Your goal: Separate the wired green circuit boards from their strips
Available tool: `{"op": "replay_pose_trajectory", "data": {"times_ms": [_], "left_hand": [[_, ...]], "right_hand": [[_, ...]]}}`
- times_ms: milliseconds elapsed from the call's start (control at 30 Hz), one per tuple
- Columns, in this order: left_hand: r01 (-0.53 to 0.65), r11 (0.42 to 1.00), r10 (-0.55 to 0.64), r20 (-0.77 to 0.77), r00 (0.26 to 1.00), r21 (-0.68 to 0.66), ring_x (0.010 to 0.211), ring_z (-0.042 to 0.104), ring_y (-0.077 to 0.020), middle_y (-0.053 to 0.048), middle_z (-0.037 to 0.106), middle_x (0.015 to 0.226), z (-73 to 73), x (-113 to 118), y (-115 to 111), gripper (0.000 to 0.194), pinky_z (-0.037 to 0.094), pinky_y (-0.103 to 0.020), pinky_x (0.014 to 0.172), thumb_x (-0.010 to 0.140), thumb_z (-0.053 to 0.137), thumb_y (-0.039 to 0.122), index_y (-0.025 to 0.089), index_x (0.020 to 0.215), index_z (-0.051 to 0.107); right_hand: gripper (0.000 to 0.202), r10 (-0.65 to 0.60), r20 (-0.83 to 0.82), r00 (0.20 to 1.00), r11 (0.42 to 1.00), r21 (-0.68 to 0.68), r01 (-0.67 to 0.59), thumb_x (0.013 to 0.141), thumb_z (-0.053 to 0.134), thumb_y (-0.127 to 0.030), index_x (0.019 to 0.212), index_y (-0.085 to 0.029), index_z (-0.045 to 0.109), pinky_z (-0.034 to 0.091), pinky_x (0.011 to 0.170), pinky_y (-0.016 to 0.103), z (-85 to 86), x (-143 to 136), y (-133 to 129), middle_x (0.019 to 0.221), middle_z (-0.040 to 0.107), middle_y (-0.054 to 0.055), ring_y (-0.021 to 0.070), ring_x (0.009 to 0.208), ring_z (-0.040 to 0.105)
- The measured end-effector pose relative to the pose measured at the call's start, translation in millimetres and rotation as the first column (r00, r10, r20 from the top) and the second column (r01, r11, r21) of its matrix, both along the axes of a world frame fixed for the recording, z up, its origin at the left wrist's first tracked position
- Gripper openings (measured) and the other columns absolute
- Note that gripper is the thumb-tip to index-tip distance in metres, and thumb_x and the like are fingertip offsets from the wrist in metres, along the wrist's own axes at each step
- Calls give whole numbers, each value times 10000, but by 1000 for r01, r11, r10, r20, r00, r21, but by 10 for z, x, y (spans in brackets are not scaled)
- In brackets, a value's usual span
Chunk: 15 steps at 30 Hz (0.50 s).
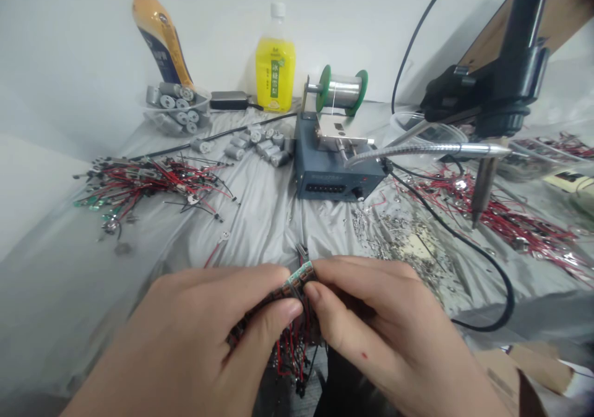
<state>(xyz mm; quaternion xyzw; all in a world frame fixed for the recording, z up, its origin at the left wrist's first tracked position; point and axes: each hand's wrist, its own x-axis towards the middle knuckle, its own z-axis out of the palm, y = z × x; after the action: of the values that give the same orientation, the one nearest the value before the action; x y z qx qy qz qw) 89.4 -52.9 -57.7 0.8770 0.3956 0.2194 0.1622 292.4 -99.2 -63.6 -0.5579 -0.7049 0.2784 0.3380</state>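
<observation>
Both hands meet at the front edge of the table around a narrow strip of small green circuit boards. My left hand is closed on the strip's left part, thumb below and fingers above. My right hand pinches the strip's right end between thumb and fingertips. Red and black wires hang beneath the strip between the hands. Much of the strip is hidden inside my left hand. Just beyond the fingertips a thin dark piece stands up from the strip; I cannot make out what it is.
A soldering iron hangs from a stand at right, beside a blue solder feeder with a solder spool. Small motors, wired parts, red wires, a motor-filled bowl and a yellow bottle are around.
</observation>
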Motion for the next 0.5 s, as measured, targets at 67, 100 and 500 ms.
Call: {"op": "replay_pose_trajectory", "data": {"times_ms": [67,100,500], "left_hand": [[12,998,-10,-37,999,54,688,796,-200,55,833,815,-39,-30,-17,233,521,-294,498,1028,555,302,353,867,715],[15,998,-12,-47,999,66,680,793,-196,60,840,837,-54,-36,-21,240,512,-300,497,1032,546,289,348,858,699],[-16,999,16,-22,1000,38,770,820,-210,65,872,1026,-169,-123,-39,205,514,-325,513,1059,565,360,396,1006,759]], "right_hand": [[350,-7,14,1000,1000,22,7,1013,575,-170,686,-197,452,303,527,187,-1,-8,1,602,427,-77,46,538,429],[355,-20,22,1000,999,37,19,1012,579,-179,683,-199,447,298,516,187,-2,-13,-2,599,422,-77,46,530,423],[334,-35,42,999,996,82,31,1024,539,-169,703,-206,450,295,499,197,3,-38,-45,603,428,-75,53,518,404]]}}
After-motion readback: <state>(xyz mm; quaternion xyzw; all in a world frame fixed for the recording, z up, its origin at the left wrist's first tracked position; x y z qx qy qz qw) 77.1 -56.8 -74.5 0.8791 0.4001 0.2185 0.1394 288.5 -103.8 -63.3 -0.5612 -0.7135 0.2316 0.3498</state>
